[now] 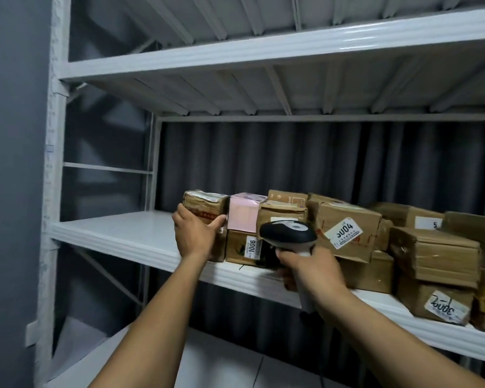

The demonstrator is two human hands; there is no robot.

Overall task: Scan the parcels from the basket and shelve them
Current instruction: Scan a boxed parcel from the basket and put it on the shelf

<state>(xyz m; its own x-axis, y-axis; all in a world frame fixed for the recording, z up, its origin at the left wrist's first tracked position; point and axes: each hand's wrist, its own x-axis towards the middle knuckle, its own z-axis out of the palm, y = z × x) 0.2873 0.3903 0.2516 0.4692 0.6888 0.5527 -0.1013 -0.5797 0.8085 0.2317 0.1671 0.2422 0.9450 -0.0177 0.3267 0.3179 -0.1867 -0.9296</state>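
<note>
My left hand [197, 233] grips a brown taped cardboard parcel [206, 205] at the left end of a row of parcels on the white shelf [118, 233]. It stands against a pink box [242, 213], which lies on a brown box labelled 1006 [242, 249]. My right hand [310, 268] holds a grey and white barcode scanner [287, 233], its head in front of the row, near the 1006 box. A box with a tilted label reading 5004 [345, 233] sits just right of the scanner. The basket is out of view.
More brown parcels [434, 256] are stacked along the right of the shelf, one with a handwritten label [447, 306]. The shelf's left part is bare. Another white shelf [263, 49] hangs above, and a lower shelf [221, 362] lies below. A grey wall [11, 163] stands left.
</note>
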